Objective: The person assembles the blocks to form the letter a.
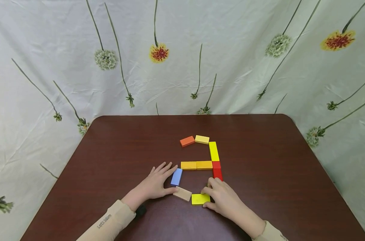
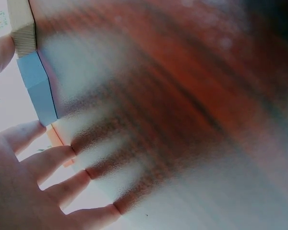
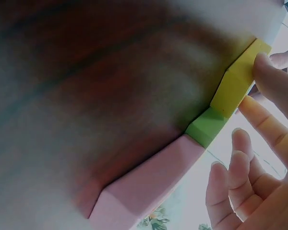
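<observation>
My left hand [image 1: 155,182] is spread with straight fingers. Its thumb touches a beige wooden block [image 1: 182,193], and the index fingertip is at the upper end of a blue block [image 1: 176,176]. Thumb and index finger of my right hand [image 1: 225,197] pinch a bright yellow block [image 1: 197,199] lying flat on the table, close beside the beige one. In the right wrist view, a green block [image 3: 206,127] and a long pinkish block [image 3: 144,182] adjoin the yellow block. From the head view the right hand hides the green block.
Red blocks [image 1: 217,170] stand above the right hand, with a long yellow block [image 1: 213,151] beyond. Two orange-yellow blocks [image 1: 196,165] form a middle row. Farther off lie a pale yellow block [image 1: 202,139] and an orange block [image 1: 187,141]. The brown table [image 1: 125,140] meets a flowered cloth.
</observation>
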